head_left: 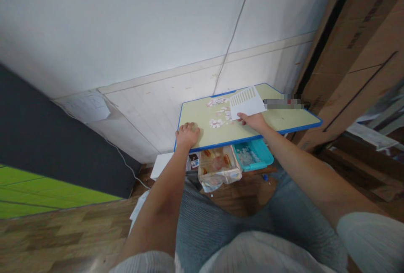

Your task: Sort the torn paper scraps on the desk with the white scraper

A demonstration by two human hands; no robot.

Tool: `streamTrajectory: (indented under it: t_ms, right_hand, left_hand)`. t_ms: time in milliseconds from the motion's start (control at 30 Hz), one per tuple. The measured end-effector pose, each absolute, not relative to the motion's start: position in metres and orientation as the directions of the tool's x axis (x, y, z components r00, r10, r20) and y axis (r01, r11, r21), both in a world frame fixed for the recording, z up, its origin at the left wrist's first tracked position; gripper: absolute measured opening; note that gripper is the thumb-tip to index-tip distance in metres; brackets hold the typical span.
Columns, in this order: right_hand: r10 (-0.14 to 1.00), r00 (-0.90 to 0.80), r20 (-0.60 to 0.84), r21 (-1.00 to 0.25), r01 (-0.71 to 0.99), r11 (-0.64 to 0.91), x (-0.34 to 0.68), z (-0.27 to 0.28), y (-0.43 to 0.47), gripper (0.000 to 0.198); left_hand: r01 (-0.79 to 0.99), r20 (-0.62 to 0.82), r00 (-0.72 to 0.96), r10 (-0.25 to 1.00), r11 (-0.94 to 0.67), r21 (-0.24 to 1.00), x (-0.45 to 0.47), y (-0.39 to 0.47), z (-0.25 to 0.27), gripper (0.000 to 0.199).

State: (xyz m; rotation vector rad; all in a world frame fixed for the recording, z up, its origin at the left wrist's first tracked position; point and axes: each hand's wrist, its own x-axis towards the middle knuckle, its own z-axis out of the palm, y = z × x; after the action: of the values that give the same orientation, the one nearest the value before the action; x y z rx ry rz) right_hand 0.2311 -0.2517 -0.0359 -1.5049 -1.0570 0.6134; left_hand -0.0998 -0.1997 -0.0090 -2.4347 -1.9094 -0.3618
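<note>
Nearest me, my pale shirt front point(249, 254), then my grey trousers point(217, 205), both short of the worktop point(202, 113). Right grip point(251, 122) closed on a white sheet point(249, 105), thumb on top at its near edge; sheet lies over the middle of the worktop, toward the far edge, a row of tan stripes along its far side, cut or printed, cannot tell. Left grip point(188, 135) open, palm down by the near left corner, nothing seen in it. Small pale pieces point(216, 123) lie in loose heaps left of the sheet, some close against its left edge. Risk, as I judge it: a sideways drag of the sheet would scatter those heaps, perhaps over the near edge; a one-sided pinch could let the sheet bend or slip. Below the near edge, a lined basket point(221, 178) and a turquoise tray point(257, 166) might catch strays. Right of the sheet, something long is pixelated, unreadable. A cable point(235, 29) runs down the wall behind the far edge; tall cardboard boxes point(356, 54) crowd the right end, limiting reach there.
</note>
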Motion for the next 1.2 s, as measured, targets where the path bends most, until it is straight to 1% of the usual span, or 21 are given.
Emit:
streamTrajectory:
  t_ms: [133, 233, 400, 533, 633, 833, 1000, 1200]
  right_hand:
    - [0.866, 0.465, 0.185, -0.956, 0.291, 0.048, 0.231, -0.038, -0.252, 0.015]
    - [0.846, 0.5, 0.187, -0.958, 0.282, 0.044, 0.233, -0.04, -0.253, 0.016]
    - [0.755, 0.626, 0.196, -0.968, 0.247, 0.045, 0.237, -0.039, -0.257, 0.008]
    - [0.707, 0.683, 0.181, -0.977, 0.208, 0.05, 0.239, -0.036, -0.26, 0.009]
    - [0.713, 0.681, 0.165, -0.981, 0.191, 0.044, 0.24, -0.035, -0.261, 0.009]
    - [0.753, 0.638, 0.163, -0.976, 0.217, 0.028, 0.241, -0.038, -0.259, 0.008]
    - [0.715, 0.685, 0.14, -0.98, 0.2, 0.001, 0.242, -0.036, -0.26, 0.011]
    - [0.7, 0.7, 0.142, -0.982, 0.187, 0.012, 0.24, -0.033, -0.262, 0.015]
  left_hand:
    - [0.961, 0.211, 0.217, 0.953, -0.246, 0.126, -0.099, -0.201, -0.009, 0.053]
    - [0.96, 0.214, 0.219, 0.952, -0.25, 0.128, -0.099, -0.201, -0.009, 0.053]
    - [0.955, 0.215, 0.228, 0.95, -0.261, 0.139, -0.099, -0.202, -0.008, 0.054]
    - [0.953, 0.22, 0.229, 0.948, -0.265, 0.148, -0.099, -0.202, -0.007, 0.054]
    - [0.952, 0.225, 0.226, 0.948, -0.264, 0.154, -0.099, -0.201, -0.007, 0.053]
    - [0.954, 0.235, 0.233, 0.944, -0.268, 0.131, -0.099, -0.201, -0.008, 0.05]
    - [0.955, 0.241, 0.231, 0.943, -0.267, 0.13, -0.098, -0.201, -0.009, 0.051]
    - [0.952, 0.24, 0.236, 0.942, -0.274, 0.136, -0.099, -0.201, -0.008, 0.052]
